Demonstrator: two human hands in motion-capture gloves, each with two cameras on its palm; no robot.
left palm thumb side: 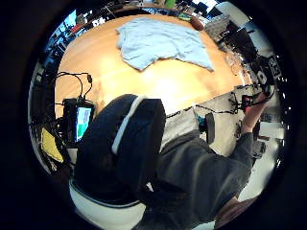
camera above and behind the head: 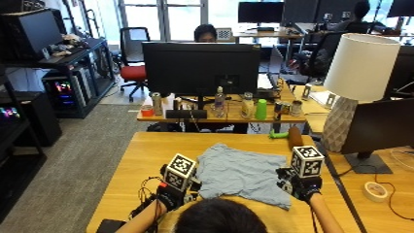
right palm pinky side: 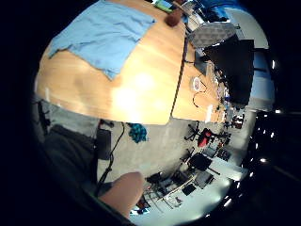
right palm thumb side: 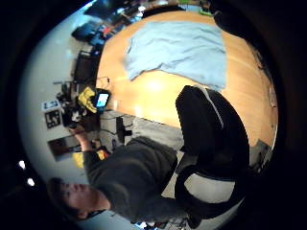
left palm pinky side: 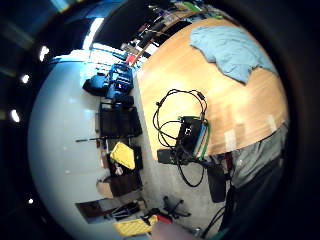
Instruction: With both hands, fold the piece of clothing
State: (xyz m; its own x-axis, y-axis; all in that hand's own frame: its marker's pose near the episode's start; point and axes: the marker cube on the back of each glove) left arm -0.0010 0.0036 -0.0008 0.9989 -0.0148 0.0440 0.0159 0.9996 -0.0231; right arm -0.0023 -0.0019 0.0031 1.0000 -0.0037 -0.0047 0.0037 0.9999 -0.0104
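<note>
A light blue garment (camera above and behind the head: 242, 172) lies spread and rumpled on the wooden table (camera above and behind the head: 155, 150), in front of the person. My left hand (camera above and behind the head: 172, 195) hovers above the table's near edge, just left of the garment, touching nothing. My right hand (camera above and behind the head: 299, 188) is raised by the garment's near right corner, also holding nothing. The palm views show the garment (left palm thumb side: 163, 40) (right palm thumb side: 180, 48) (left palm pinky side: 230, 50) (right palm pinky side: 101, 33) from well above, flat on the table, with no fingers across them.
A black device (left palm pinky side: 192, 135) with looped cables (camera above and behind the head: 146, 194) sits at the table's near left corner. A brown cylinder (camera above and behind the head: 294, 137) lies beyond the garment. A lamp (camera above and behind the head: 355, 77), a monitor (camera above and behind the head: 382, 126) and a tape roll (camera above and behind the head: 374, 191) stand to the right.
</note>
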